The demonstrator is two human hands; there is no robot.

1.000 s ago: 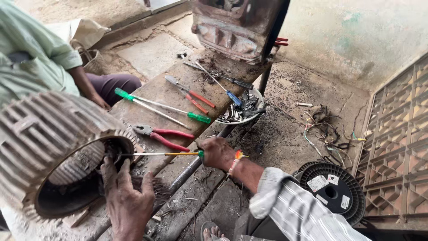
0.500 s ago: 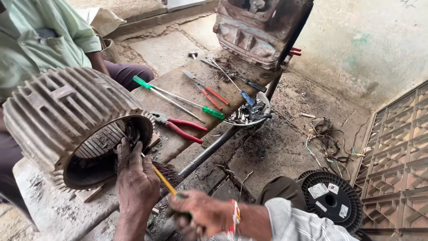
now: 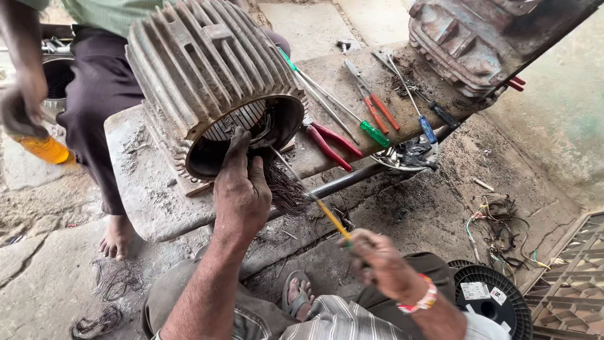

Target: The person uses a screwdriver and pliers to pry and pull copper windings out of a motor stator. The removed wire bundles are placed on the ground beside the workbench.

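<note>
I see a cracked, dusty concrete floor (image 3: 38, 277) in daylight, a stained pale wall (image 3: 560, 126) at right, and a grimy stone slab (image 3: 145, 182) as the low workbench.

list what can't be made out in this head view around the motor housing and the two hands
- Screwdriver tip: hidden inside the motor housing.
- Left hand fingertips: hidden by the housing's rim.
- Right hand grip on the handle: motion-blurred.
- Second person's hand: blurred, partly cut by the left edge.
</note>
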